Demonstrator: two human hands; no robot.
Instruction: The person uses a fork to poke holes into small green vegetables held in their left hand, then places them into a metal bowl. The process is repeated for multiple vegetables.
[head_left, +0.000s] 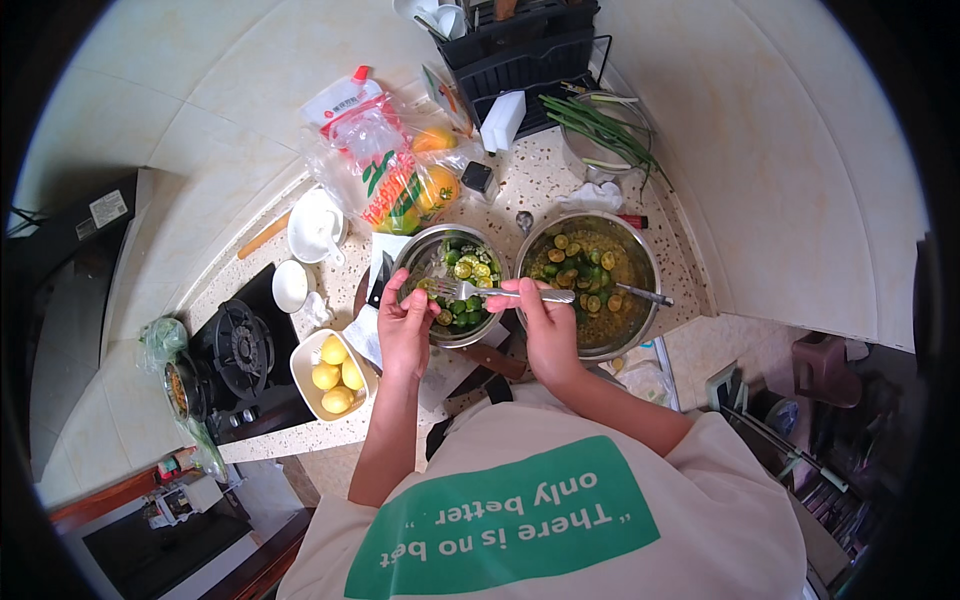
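Observation:
My right hand (544, 319) grips the handle of a metal fork (495, 292), whose tines point left to a halved green citrus fruit (426, 286). That half is pinched between the fingertips of my left hand (406, 322). Both hands are above a steel bowl (407, 251) holding whole and cut small green citrus fruits (471, 268). To its right, a larger steel bowl (654, 262) contains liquid with cut citrus floating in it, and a spoon handle (645, 294) leans over its right rim.
A wooden-handled knife (491, 361) lies below the bowls. Left are a basket (301, 367) of lemons, white bowls (291, 285) and a gas burner (244, 346). Behind stand bagged fruit (405, 187), a small black-topped jar (478, 178), a dish rack (517, 67) and green onions (600, 131).

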